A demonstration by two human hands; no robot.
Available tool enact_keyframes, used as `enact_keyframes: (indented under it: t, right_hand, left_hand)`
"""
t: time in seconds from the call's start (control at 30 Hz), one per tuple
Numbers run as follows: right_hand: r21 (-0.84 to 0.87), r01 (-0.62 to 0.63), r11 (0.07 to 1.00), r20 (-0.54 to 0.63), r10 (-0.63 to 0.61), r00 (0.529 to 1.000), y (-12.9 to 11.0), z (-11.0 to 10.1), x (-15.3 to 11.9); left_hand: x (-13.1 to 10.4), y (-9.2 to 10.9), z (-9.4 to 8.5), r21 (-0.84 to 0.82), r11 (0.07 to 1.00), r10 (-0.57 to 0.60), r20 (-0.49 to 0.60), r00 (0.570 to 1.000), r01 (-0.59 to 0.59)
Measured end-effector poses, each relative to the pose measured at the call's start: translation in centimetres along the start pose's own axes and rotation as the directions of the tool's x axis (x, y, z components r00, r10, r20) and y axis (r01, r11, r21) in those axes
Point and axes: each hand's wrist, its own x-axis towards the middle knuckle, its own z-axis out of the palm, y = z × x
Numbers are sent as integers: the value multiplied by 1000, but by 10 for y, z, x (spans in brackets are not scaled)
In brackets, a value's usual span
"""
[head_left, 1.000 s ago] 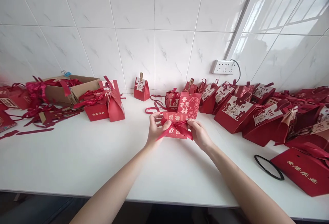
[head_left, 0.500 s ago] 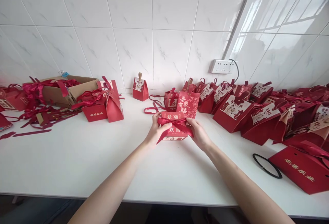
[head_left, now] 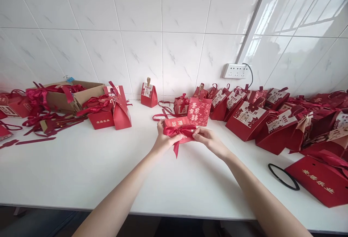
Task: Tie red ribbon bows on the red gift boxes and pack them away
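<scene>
Red lettered box [head_left: 176,122], aslant, red ribbon bow [head_left: 180,129] across it

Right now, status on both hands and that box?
Left hand gripping red box, thumb on its bow. Right hand pinching bow's right side. Patterned carton standing close behind.

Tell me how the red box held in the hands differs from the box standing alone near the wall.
The held box has a red ribbon bow; the lone box has a tan loop on top. The held box shows pale lettering on red, while the lone box's front carries a white panel. The left hand grips the held box; the lone box stands untouched. Both are mainly red.
</scene>
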Motion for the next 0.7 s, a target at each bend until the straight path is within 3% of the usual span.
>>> enact_keyframes:
  t: [0.1, 0.3, 0.53, 0.7]
  right_hand:
    - [-101, -32, 994, -36, 29, 999, -3, 2, 0]
    - [-160, -61, 985, -25, 58, 998, -8, 5, -2]
    - [-176, -1, 984, 3, 1, 1000, -5, 7, -4]
    - [-113, 40, 993, 101, -29, 994, 1, 7, -4]
  left_hand:
    - [0, 3, 0, 57, 998, 25, -24, 999, -23]
    - [2, 3, -2, -27, 999, -28, 24, 999, 29]
    - [2, 4, -3, 133, 991, 5, -53, 999, 2]
    - [5, 3, -5, 203, 979, 31, -132, 991, -3]
